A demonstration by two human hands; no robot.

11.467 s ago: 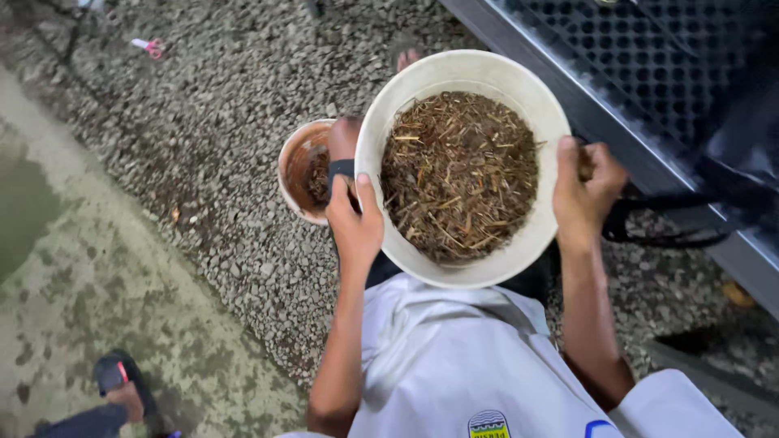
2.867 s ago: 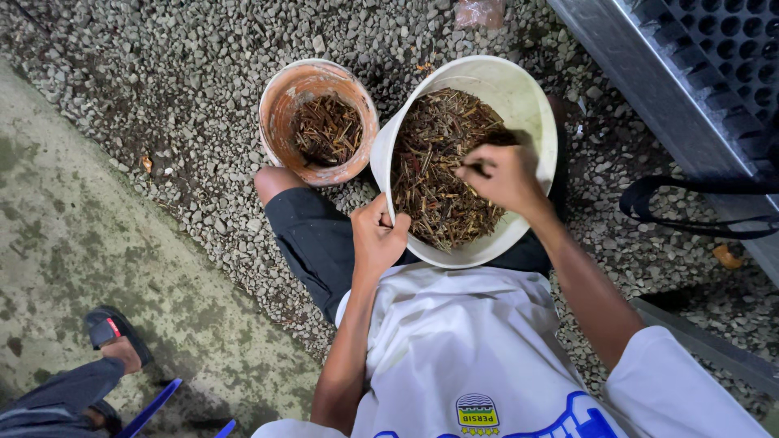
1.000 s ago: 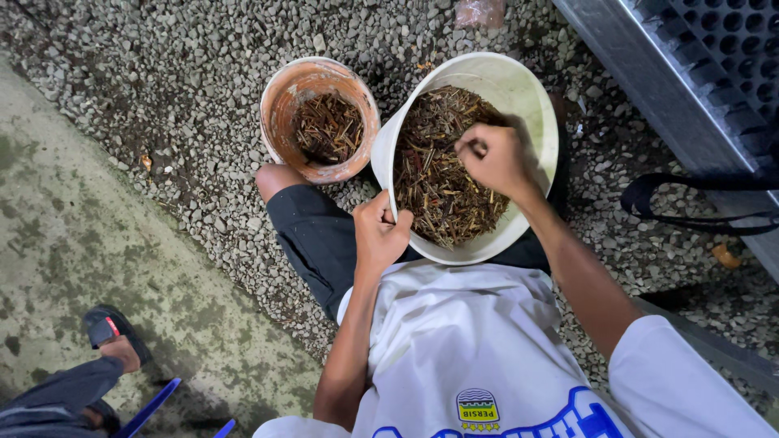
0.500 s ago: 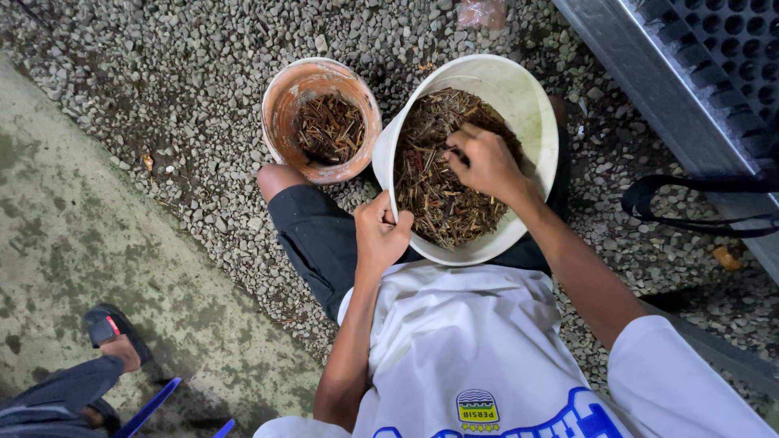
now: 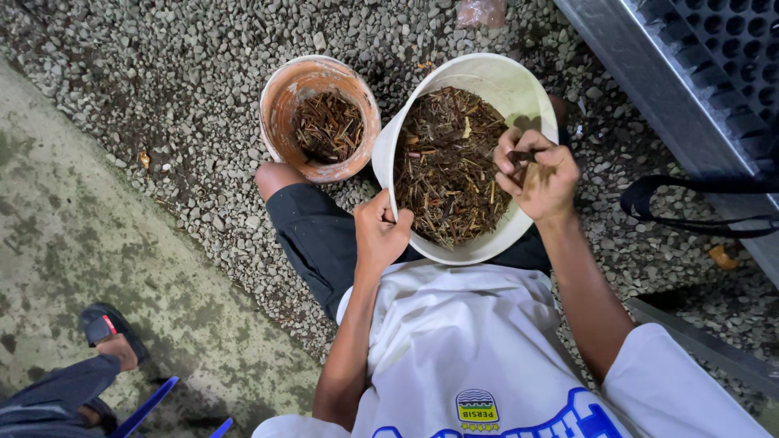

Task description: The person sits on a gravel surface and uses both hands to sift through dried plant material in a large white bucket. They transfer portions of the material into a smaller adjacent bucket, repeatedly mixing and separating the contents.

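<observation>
A large white bucket (image 5: 519, 89) rests tilted on my lap, filled with dry brown plant stalks and chips (image 5: 442, 174). My left hand (image 5: 380, 234) grips its near rim. Above the right side of the bucket, my right hand (image 5: 537, 172) is closed around a small pinch of the brown stalks. To the left, on the gravel beside my knee, stands a smaller orange bucket (image 5: 280, 105) with a smaller amount of the same brown material in its bottom.
Grey gravel (image 5: 162, 73) covers the ground around me, and a mossy concrete strip (image 5: 73, 259) runs along the left. A metal frame with dark mesh (image 5: 690, 65) and a black strap (image 5: 698, 207) lie at the right. Another person's sandalled foot (image 5: 109, 337) is at the lower left.
My right hand has lifted out of the stalks toward the bucket's right side with a pinch of material. The left hand and both buckets have stayed put.
</observation>
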